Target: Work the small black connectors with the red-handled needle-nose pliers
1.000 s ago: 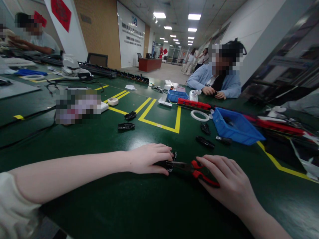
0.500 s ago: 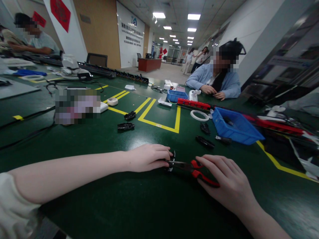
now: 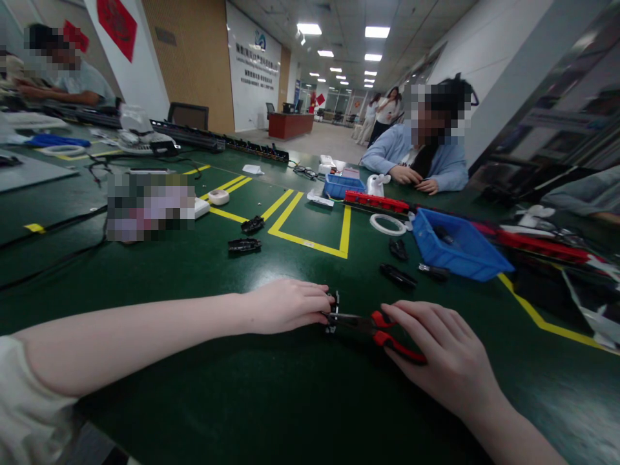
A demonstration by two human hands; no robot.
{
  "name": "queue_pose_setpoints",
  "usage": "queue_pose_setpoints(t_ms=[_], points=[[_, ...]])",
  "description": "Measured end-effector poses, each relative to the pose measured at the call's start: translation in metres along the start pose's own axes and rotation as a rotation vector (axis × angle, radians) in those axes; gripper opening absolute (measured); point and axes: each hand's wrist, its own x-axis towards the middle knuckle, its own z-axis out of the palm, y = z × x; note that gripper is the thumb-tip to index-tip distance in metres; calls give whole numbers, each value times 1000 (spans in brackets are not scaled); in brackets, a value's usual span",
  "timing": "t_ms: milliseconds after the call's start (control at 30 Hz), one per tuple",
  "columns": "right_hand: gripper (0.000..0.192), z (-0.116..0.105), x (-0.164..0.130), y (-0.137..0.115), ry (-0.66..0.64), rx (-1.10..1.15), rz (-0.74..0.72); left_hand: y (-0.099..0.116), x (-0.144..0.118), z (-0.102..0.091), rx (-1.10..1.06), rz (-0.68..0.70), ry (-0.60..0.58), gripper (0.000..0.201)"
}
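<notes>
At the near edge of the dark green table, the left hand pins a small black plastic connector with closed fingers, steadying it for the red-handled pliers clasped in the right hand.

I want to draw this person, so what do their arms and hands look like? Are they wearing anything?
Both hands are bare, no gloves. The left hand has a long bare forearm leading to a short, pale cream sleeve at the bottom corner. The right hand and its wrist are bare too; no sleeve, watch or ring shows.
</notes>
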Motion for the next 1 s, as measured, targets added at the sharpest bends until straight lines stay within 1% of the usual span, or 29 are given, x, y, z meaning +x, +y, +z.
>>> queue_pose_setpoints(t_ms=[200,333,533,800,1000], points=[[34,1,-1,0,10,23,16,3,1,-4,27,-17,49,16],[37,2,-1,0,-21,51,29,2,2,-5,21,-15,65,19],[40,2,-1,-1,-63,133,77,3,2,-6,7,-34,62,19],[36,2,-2,-2,-102,218,109,2,1,-2,87,3,51,18],[33,1,0,-3,-145,303,163,2,1,-3,109,6,20,19]])
